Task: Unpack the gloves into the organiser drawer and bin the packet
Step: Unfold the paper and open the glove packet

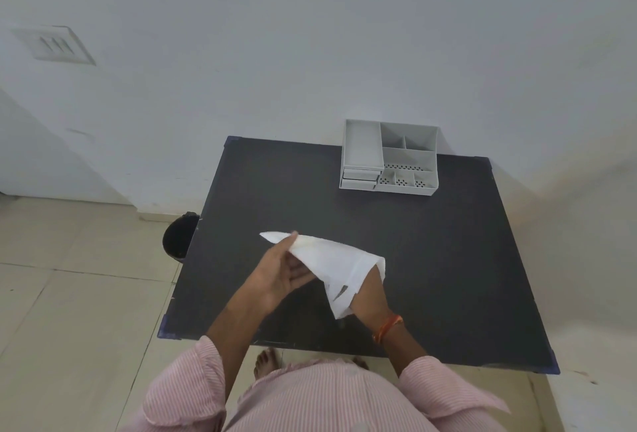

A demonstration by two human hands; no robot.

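Nearest the wearer, both hands work over the near half of the dark surface [448,259]. The left hand [275,273] has its grip pinched on the far-left tip of the white packet [331,259], thumb on top. The right hand [370,297], wrist banded in orange thread, is largely covered by the packet's open end; whether its grip is spread or pressed together cannot be told. The packet is held just above the surface, its long axis running from roughly 10 o'clock down to 4 o'clock. Gloves cannot be told apart from the packet itself. The grey organiser [389,157] stands at the far edge, at about 1 o'clock from the hands and well apart; its small drawers [360,179] face the wearer at its near-left corner, one drawer slightly proud. In my judgement the right hand is nearer the drawers. A dark bin [179,237] sits on the floor at 9 o'clock, nearer the left hand.
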